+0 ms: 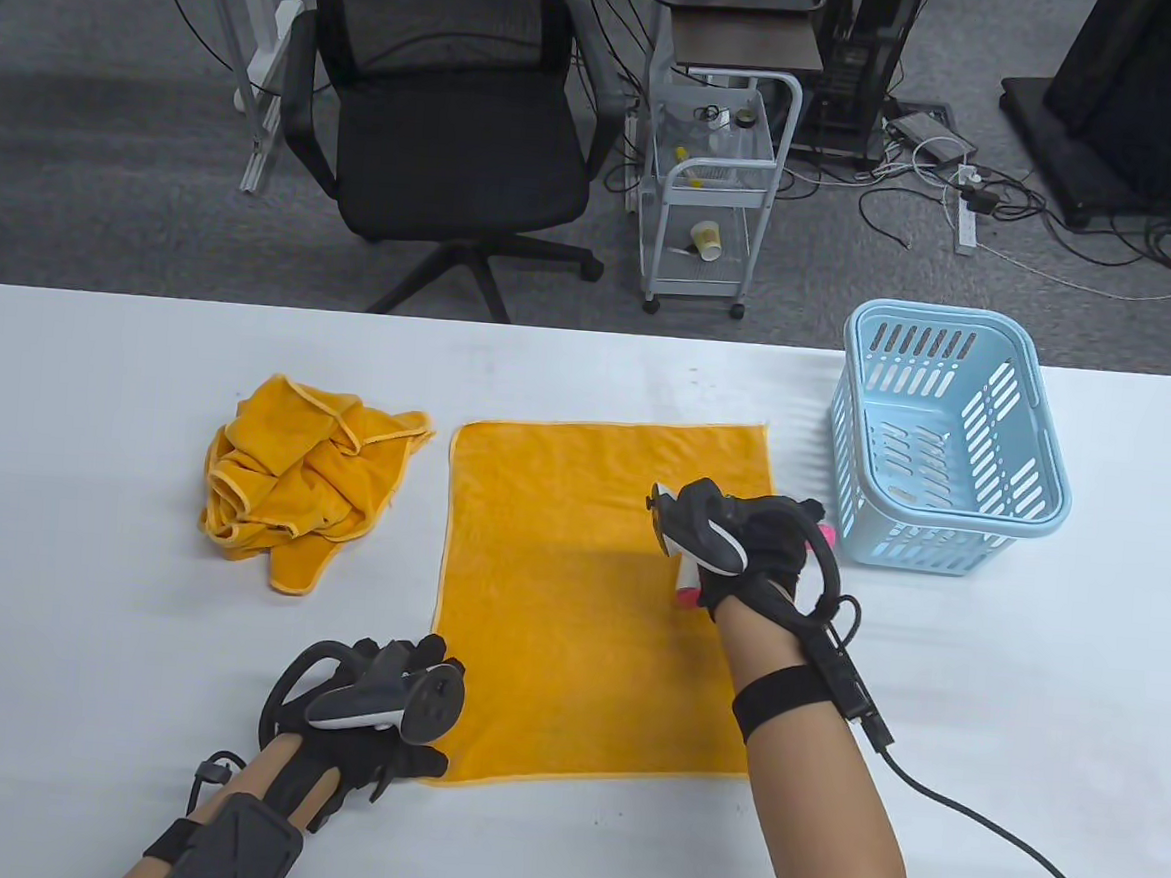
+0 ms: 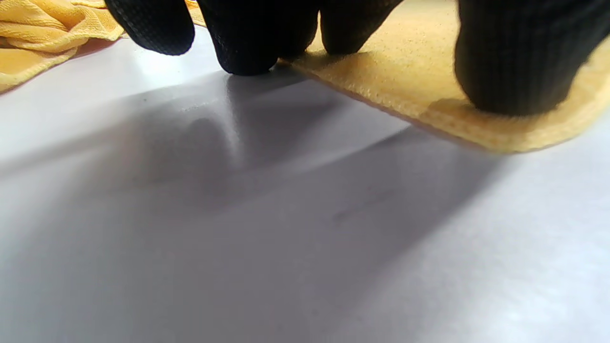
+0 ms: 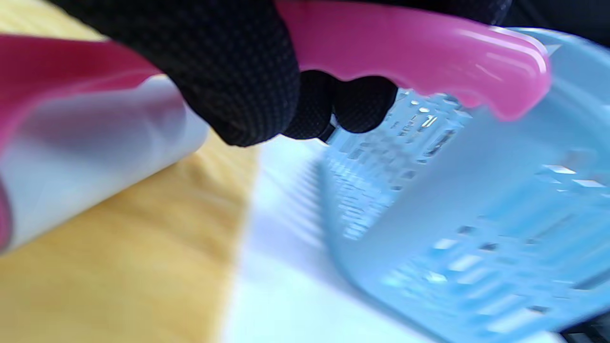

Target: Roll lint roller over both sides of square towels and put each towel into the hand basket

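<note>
A square orange towel [image 1: 584,599] lies flat on the white table [image 1: 87,545]. My right hand [image 1: 738,545] grips the pink handle of a lint roller [image 3: 410,52], whose white roll [image 3: 90,157] rests on the towel [image 3: 119,267] near its right edge. My left hand [image 1: 396,706] presses the towel's near-left corner [image 2: 457,114] with its fingertips [image 2: 514,76]. A crumpled heap of more orange towels [image 1: 302,479] lies at the left. The light blue hand basket [image 1: 945,454] stands at the right with no towel inside.
A cable [image 1: 999,839] runs from my right wrist across the table's near right. Beyond the far edge stand a black office chair [image 1: 447,129] and a white trolley [image 1: 713,187].
</note>
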Available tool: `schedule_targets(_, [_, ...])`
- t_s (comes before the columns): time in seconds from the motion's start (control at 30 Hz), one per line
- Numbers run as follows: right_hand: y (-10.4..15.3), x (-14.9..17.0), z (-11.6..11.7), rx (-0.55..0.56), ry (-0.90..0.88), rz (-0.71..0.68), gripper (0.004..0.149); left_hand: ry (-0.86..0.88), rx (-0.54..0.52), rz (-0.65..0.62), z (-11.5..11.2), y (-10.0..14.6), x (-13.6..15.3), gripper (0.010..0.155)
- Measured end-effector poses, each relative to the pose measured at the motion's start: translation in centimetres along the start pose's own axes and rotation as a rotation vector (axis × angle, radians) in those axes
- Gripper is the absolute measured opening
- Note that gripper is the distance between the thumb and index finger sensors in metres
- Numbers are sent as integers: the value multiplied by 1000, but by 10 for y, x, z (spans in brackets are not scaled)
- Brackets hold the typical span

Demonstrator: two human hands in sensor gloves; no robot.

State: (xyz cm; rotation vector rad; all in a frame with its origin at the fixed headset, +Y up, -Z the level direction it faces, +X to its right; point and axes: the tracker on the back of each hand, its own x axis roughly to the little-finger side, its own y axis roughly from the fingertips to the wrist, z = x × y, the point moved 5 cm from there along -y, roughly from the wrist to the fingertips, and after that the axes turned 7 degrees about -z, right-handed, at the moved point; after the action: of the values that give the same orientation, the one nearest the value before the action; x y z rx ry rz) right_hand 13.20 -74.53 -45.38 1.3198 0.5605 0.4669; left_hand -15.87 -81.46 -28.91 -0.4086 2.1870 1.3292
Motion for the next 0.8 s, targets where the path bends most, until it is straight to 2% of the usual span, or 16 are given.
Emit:
schedule_targets(0.1, [7,15,11,-5,34,35,57,1,0,-1,0,0,0,88])
schedule_targets(0.2, [15,13,0,74,-32,-3,58,-1,1,0,0,0,0,88])
schedule_targets(0.27, [24,1,-12,128,-160,-72,58,1,1,0,0,0,0,88])
schedule_targets(0.3, [31,-12,-19,168,-252,-154,59,1,1,0,0,0,0,88])
schedule_targets(0.4, [52,-48,-32,170,-479,-348,60,2,0,0,0,0,0,88])
schedule_targets(0.5, [70,-80,-39,179,-538,-470,61,4,0,0,0,0,0,88])
schedule_targets(0.57, [78,-96,-33,175,-521,-510,60,5,0,1,0,0,0,88])
schedule_targets(0.67, [79,-85,-23,212,-465,-470,60,4,1,2,0,0,0,88])
schedule_targets(0.8, [71,-40,8,131,-436,-376,59,4,1,3,0,-1,1,88])
